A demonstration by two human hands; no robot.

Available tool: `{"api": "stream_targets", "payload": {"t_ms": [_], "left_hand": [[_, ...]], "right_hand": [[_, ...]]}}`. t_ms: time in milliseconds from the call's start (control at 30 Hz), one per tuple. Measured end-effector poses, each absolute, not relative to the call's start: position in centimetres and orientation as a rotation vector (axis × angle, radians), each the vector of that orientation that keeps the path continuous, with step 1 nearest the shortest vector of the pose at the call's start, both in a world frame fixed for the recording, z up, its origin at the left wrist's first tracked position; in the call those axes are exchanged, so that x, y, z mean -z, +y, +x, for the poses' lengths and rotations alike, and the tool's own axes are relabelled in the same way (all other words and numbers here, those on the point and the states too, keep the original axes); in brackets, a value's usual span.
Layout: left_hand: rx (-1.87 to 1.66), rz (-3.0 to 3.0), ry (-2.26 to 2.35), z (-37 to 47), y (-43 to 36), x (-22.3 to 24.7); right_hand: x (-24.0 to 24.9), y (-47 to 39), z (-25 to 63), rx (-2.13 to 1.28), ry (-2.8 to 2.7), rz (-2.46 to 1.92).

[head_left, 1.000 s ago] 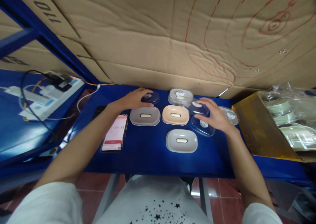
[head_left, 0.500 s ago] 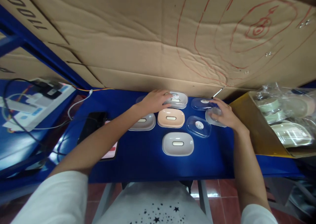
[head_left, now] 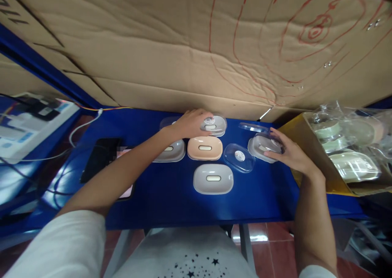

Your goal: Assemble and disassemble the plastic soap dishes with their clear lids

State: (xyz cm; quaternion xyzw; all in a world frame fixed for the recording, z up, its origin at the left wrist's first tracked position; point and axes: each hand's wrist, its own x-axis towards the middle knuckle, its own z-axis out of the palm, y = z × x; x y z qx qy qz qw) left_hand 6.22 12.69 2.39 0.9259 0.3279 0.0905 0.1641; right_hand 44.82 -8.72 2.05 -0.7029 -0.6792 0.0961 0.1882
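My left hand [head_left: 193,123] reaches to the back row, its thumb and fingers curved around the left end of a grey soap dish [head_left: 221,127] with a clear lid. At the right, my right hand [head_left: 286,149] grips the clear lid [head_left: 266,141] over another grey soap dish [head_left: 261,155], thumb in front and fingers behind. Behind it, another clear lid [head_left: 252,127] is tilted up near my fingertips. Between the hands are a peach soap dish [head_left: 205,153] and a loose clear lid [head_left: 239,156] with a round label. Nearer me lies an uncovered grey soap dish [head_left: 213,187].
An open cardboard box [head_left: 301,149] holds bagged pale green dishes on the right. Under my left forearm lie a black phone-like object [head_left: 99,157] and a phone with a lit screen [head_left: 126,193]. A power strip [head_left: 49,133] with cables is at left; cardboard [head_left: 137,65] stands behind.
My right hand has shifted slightly right and down, around the lidded grey dish. The clear lid behind it has tipped up from lying flat. My left hand stays at its dish; the view has shifted slightly.
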Motion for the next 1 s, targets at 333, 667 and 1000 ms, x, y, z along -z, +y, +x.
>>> {"api": "stream_targets", "payload": {"t_ms": [333,667,1000], "left_hand": [[-0.490,2.516,1.262,-7.2,13.7,-3.8],[-0.315,2.300,1.636,-13.3,15.5,-0.7],[-0.502,2.704,1.238,-11.1,8.0,-1.3]], "right_hand": [[-2.7,-6.7,37.9,-0.126,-2.178,-1.727],[-0.9,-2.4,33.3,0.217,-2.258,-1.768],[-0.7,-3.7,25.3,-0.120,-2.541,-1.325]]}}
